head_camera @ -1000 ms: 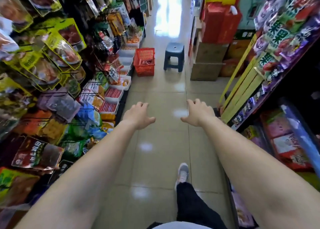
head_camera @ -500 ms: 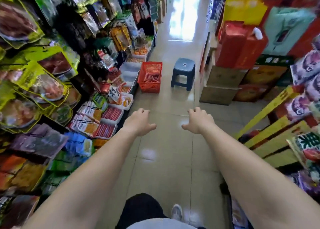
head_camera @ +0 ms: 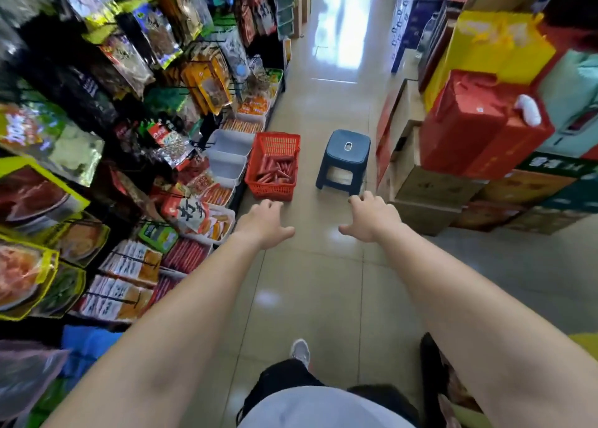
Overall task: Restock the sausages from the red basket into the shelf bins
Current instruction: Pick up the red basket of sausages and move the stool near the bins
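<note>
A red basket (head_camera: 259, 181) stands on the aisle floor against the left shelf, with red sausages (head_camera: 277, 170) lying in it. Beside it on the low shelf sit two pale bins (head_camera: 230, 143) that look bare inside, and more bins (head_camera: 223, 220) nearer me hold packets. My left hand (head_camera: 263, 222) and my right hand (head_camera: 372, 215) are stretched out in front of me over the floor, fingers loosely curled, holding nothing. Both stop short of the basket.
A dark blue plastic stool (head_camera: 346, 160) stands right of the basket. Stacked cardboard boxes (head_camera: 430, 185) and red gift bags (head_camera: 475, 126) line the right side. Hanging snack packs (head_camera: 200, 81) fill the left rack. My foot (head_camera: 301, 351) is on the tiled floor.
I have walked forward down the aisle; the red basket and stool are now much closer. Both arms stay held out the same way.
</note>
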A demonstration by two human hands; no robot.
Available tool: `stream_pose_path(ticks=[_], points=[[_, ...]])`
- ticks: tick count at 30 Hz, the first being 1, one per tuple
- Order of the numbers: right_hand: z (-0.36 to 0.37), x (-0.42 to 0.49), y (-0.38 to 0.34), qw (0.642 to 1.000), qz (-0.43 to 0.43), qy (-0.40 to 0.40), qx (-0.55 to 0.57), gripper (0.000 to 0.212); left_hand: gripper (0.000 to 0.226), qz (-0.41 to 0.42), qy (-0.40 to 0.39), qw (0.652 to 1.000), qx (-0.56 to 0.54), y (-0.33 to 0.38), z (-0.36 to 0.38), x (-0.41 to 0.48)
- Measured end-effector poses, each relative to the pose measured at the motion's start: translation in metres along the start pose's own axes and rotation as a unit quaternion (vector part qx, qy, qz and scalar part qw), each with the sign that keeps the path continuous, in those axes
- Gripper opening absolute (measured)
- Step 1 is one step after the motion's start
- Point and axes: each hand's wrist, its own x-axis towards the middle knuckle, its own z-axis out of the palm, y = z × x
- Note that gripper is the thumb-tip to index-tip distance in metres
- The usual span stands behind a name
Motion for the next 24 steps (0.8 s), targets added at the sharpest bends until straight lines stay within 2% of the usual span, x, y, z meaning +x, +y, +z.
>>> stream_pose_path(ticks=[9,13,16,24], points=[[-0.073,0.199,0.037,0.999,0.003,0.006,0.035,0.073,0.076,0.014,0.005,1.000,-0.006,0.022,-0.075,0.217],[-0.088,0.302,0.071,0.999,0.008,-0.010,0.033,0.064,0.074,-0.004,-0.008,1.000,0.003,0.031,-0.097,0.318],[-0.114,0.381,0.094,0.999,0.008,-0.030,0.023,0.070,0.078,-0.027,-0.017,0.999,-0.014,0.038,-0.124,0.384],[-0.202,0.564,0.096,0.997,-0.064,-0.041,0.030,0.073,0.073,-0.070,-0.008,0.997,-0.036,0.038,-0.189,0.525]])
